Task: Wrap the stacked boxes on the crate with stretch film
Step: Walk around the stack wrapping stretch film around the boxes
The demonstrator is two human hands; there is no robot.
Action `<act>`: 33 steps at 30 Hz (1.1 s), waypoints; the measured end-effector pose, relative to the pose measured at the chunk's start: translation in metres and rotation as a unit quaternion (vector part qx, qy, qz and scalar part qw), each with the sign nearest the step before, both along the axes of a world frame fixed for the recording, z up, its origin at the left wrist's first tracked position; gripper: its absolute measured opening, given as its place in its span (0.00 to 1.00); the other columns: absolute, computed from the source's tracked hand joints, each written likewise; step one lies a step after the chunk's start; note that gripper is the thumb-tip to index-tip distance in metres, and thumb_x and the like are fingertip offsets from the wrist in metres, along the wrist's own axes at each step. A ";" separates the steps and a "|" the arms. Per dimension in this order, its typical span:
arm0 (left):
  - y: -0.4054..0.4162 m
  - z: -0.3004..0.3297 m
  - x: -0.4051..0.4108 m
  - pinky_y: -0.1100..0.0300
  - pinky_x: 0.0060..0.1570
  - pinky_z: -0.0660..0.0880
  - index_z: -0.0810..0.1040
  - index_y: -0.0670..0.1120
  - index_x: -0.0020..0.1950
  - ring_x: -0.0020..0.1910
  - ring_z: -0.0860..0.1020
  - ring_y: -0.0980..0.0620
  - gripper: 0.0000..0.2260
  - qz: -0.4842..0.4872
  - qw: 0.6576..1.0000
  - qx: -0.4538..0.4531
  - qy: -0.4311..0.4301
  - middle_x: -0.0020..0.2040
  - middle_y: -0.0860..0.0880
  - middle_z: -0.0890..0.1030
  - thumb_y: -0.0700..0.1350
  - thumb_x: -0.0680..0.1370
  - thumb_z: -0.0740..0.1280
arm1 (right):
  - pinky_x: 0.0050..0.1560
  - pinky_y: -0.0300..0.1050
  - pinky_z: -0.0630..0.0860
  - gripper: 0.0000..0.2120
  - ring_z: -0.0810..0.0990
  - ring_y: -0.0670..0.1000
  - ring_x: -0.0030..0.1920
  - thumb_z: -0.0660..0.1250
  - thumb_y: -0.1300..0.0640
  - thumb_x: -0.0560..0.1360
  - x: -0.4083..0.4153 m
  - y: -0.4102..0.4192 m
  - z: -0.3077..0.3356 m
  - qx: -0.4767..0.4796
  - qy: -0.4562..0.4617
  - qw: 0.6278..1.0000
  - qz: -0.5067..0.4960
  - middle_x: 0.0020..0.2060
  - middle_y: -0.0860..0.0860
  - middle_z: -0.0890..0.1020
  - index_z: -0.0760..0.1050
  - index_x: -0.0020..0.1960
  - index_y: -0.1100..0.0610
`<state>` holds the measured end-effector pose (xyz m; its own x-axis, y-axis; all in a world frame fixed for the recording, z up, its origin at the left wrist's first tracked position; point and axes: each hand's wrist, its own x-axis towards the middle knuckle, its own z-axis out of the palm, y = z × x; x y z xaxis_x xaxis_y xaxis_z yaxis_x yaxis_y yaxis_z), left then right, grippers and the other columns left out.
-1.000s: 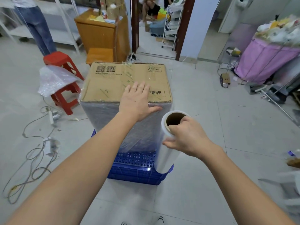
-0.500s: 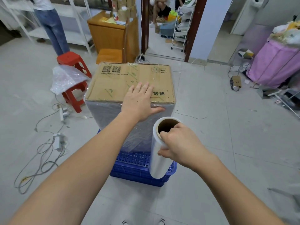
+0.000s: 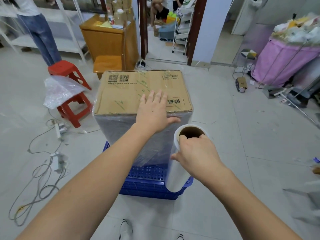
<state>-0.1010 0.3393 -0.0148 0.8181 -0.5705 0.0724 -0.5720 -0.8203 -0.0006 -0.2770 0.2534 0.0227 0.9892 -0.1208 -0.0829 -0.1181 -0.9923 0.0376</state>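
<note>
Off on the left side of the floor there's a loose cable [image 3: 37,172] snaking around and a red stool [image 3: 69,80] with bubble wrap [image 3: 61,90] draped over it, so anyone circling the load that way could catch a foot pretty easily. In the middle, the stacked boxes [image 3: 143,90] sit on a blue crate [image 3: 149,181], and the near side already looks covered in film while the cardboard top is bare. The left hand [image 3: 152,113] lies flat on the top near the front edge, fingers straight and spread, thumb hooked over the edge, just steadying things rather than gripping. To the right of it, the right hand [image 3: 197,153] is wrapped around the upper end of the film roll [image 3: 176,174], thumb tucked into the cardboard core, roll standing nearly upright just beside the front right corner of the stack. My guess at the risks: pull too hard and the stack shifts on the crate once that steadying hand lifts off, or the film snags and tears on the box corner. A slack pull would leave loose, baggy layers too.
</note>
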 end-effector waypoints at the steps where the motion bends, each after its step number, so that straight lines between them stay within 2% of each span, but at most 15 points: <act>1: 0.002 0.001 0.002 0.39 0.81 0.48 0.49 0.48 0.85 0.84 0.49 0.42 0.50 -0.014 1.000 0.004 0.012 0.85 0.45 0.50 0.79 0.73 0.55 | 0.43 0.46 0.62 0.18 0.69 0.52 0.36 0.61 0.40 0.79 0.000 0.002 0.003 0.005 0.006 1.000 -0.012 0.34 0.48 0.72 0.65 0.47 0.54; 3: 0.009 0.005 0.011 0.40 0.81 0.48 0.48 0.49 0.85 0.84 0.48 0.42 0.47 -0.052 0.998 0.014 0.024 0.85 0.45 0.49 0.75 0.76 0.59 | 0.39 0.45 0.61 0.11 0.70 0.52 0.37 0.61 0.47 0.80 -0.001 0.009 0.003 0.013 0.006 0.999 -0.032 0.36 0.48 0.73 0.64 0.47 0.54; 5: 0.021 0.009 0.025 0.43 0.81 0.50 0.50 0.51 0.85 0.84 0.49 0.43 0.44 -0.113 0.993 0.019 0.028 0.85 0.45 0.50 0.71 0.78 0.61 | 0.32 0.44 0.58 0.07 0.67 0.50 0.33 0.60 0.53 0.79 0.002 0.019 0.000 0.019 -0.002 0.997 -0.069 0.33 0.47 0.70 0.63 0.46 0.53; 7: 0.039 0.016 0.043 0.47 0.81 0.52 0.51 0.53 0.85 0.84 0.52 0.45 0.43 -0.191 0.981 0.023 0.035 0.85 0.47 0.51 0.70 0.78 0.63 | 0.31 0.43 0.60 0.14 0.64 0.49 0.31 0.61 0.47 0.78 0.008 0.027 -0.003 0.009 -0.013 0.994 -0.106 0.30 0.46 0.67 0.59 0.41 0.52; 8: 0.050 0.020 0.053 0.49 0.81 0.52 0.51 0.53 0.85 0.84 0.52 0.47 0.43 -0.225 0.973 0.027 0.041 0.85 0.49 0.51 0.71 0.77 0.63 | 0.32 0.44 0.63 0.19 0.64 0.49 0.30 0.61 0.40 0.77 0.012 0.029 -0.005 -0.007 -0.019 0.993 -0.119 0.30 0.46 0.68 0.59 0.39 0.52; 10: 0.073 0.028 0.075 0.49 0.81 0.51 0.50 0.55 0.85 0.84 0.51 0.49 0.45 -0.274 0.959 0.045 0.050 0.85 0.50 0.50 0.73 0.76 0.63 | 0.31 0.44 0.61 0.27 0.66 0.47 0.30 0.59 0.27 0.72 0.019 0.030 -0.005 -0.013 -0.036 0.987 -0.156 0.29 0.45 0.70 0.61 0.36 0.51; 13: 0.101 0.029 0.101 0.43 0.82 0.47 0.43 0.60 0.85 0.83 0.44 0.51 0.47 -0.307 0.945 0.100 0.053 0.85 0.54 0.43 0.79 0.73 0.58 | 0.30 0.45 0.59 0.29 0.69 0.49 0.31 0.56 0.25 0.72 0.030 0.027 -0.012 -0.039 -0.061 0.981 -0.180 0.28 0.46 0.71 0.62 0.33 0.51; 15: 0.109 0.022 0.106 0.41 0.81 0.44 0.41 0.62 0.84 0.83 0.42 0.51 0.45 -0.309 0.945 0.088 0.057 0.85 0.55 0.41 0.80 0.74 0.53 | 0.31 0.44 0.58 0.29 0.71 0.52 0.35 0.57 0.28 0.74 0.036 0.023 -0.022 -0.054 -0.089 0.978 -0.179 0.27 0.47 0.68 0.59 0.31 0.52; 19: 0.107 0.011 0.105 0.41 0.81 0.42 0.44 0.65 0.83 0.84 0.43 0.51 0.40 -0.298 0.952 0.036 0.067 0.85 0.56 0.44 0.78 0.76 0.52 | 0.29 0.41 0.52 0.32 0.66 0.55 0.29 0.69 0.35 0.69 0.036 0.017 -0.027 -0.025 -0.138 0.983 -0.122 0.22 0.46 0.60 0.54 0.26 0.53; 21: 0.105 0.010 0.106 0.42 0.81 0.42 0.45 0.65 0.83 0.84 0.43 0.51 0.40 -0.292 0.953 0.030 0.071 0.85 0.56 0.44 0.78 0.76 0.53 | 0.28 0.39 0.51 0.32 0.64 0.54 0.27 0.70 0.36 0.67 0.032 0.019 -0.023 -0.016 -0.133 0.987 -0.093 0.21 0.45 0.57 0.53 0.25 0.53; 26: 0.107 0.010 0.104 0.42 0.81 0.41 0.43 0.65 0.83 0.84 0.42 0.52 0.40 -0.287 0.955 0.036 0.071 0.85 0.56 0.43 0.79 0.76 0.52 | 0.31 0.42 0.57 0.33 0.63 0.52 0.28 0.71 0.36 0.67 0.031 0.044 -0.020 -0.028 -0.113 0.993 0.000 0.22 0.41 0.52 0.47 0.28 0.49; 30: 0.105 0.011 0.103 0.42 0.81 0.40 0.43 0.64 0.83 0.83 0.41 0.52 0.41 -0.282 0.955 0.040 0.079 0.85 0.56 0.42 0.79 0.75 0.51 | 0.33 0.42 0.59 0.32 0.64 0.51 0.30 0.71 0.35 0.67 0.030 0.060 -0.022 -0.024 -0.115 0.991 0.057 0.22 0.42 0.54 0.50 0.29 0.48; 33: 0.106 0.011 0.101 0.43 0.81 0.40 0.44 0.64 0.84 0.83 0.41 0.53 0.41 -0.278 0.956 0.032 0.082 0.85 0.57 0.42 0.78 0.76 0.53 | 0.37 0.44 0.63 0.26 0.66 0.51 0.34 0.65 0.32 0.71 0.030 0.071 -0.025 0.007 -0.106 0.991 0.087 0.23 0.42 0.63 0.58 0.29 0.48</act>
